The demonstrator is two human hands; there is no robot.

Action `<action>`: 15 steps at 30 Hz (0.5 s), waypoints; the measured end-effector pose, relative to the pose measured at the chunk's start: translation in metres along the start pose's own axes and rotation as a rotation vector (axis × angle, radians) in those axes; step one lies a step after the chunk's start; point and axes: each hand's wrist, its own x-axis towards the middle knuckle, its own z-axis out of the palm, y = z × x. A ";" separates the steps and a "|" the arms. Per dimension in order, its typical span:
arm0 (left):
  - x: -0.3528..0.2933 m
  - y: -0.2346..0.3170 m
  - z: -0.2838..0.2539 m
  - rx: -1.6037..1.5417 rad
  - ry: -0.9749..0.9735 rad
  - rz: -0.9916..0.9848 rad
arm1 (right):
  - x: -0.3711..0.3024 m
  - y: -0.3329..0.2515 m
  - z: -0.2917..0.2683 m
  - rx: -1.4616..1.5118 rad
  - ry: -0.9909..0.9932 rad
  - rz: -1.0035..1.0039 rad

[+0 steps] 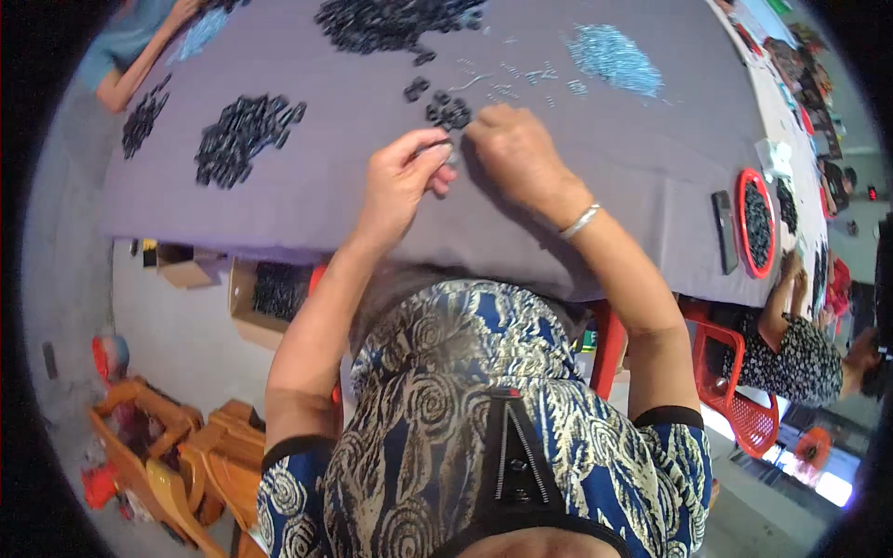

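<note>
As my left hand (402, 179) pinches a small part (446, 143), I cannot tell if my right hand (521, 153) grips; black pieces (448, 111) beside it look light, stiff, best side-pinched.

A short-sleeved top (437, 418) in navy blue carries a dense cream print of spirals and feathery, leaf-like strokes across the body and both sleeves (684, 470). Black bands (670, 417) edge the sleeves, and black trim (581, 527) borders the neckline. On the chest, a dark panel (518, 484) bears two silver-toned lines (503, 456) converging near a small red accent (508, 393). A silver-toned bangle (581, 221) circles the wrist of the right hand (516, 153).
</note>
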 end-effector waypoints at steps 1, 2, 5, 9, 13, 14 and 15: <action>0.000 0.000 0.001 0.034 0.004 -0.002 | 0.000 -0.002 -0.002 0.006 0.002 -0.016; -0.001 0.000 0.000 0.034 0.016 -0.015 | 0.001 -0.005 -0.003 0.008 0.004 -0.030; -0.008 -0.003 -0.006 0.067 0.032 -0.020 | 0.003 -0.009 0.002 0.067 0.044 -0.005; -0.009 0.003 -0.001 0.035 0.014 -0.034 | 0.000 -0.011 -0.006 0.399 0.117 0.196; -0.003 0.001 0.005 0.004 0.043 -0.005 | -0.001 -0.004 -0.003 0.590 0.226 0.163; -0.003 0.001 0.007 0.002 0.032 0.003 | -0.001 -0.006 -0.006 0.709 0.222 0.245; -0.003 0.001 0.008 -0.003 0.037 0.000 | -0.001 -0.005 -0.004 0.712 0.217 0.247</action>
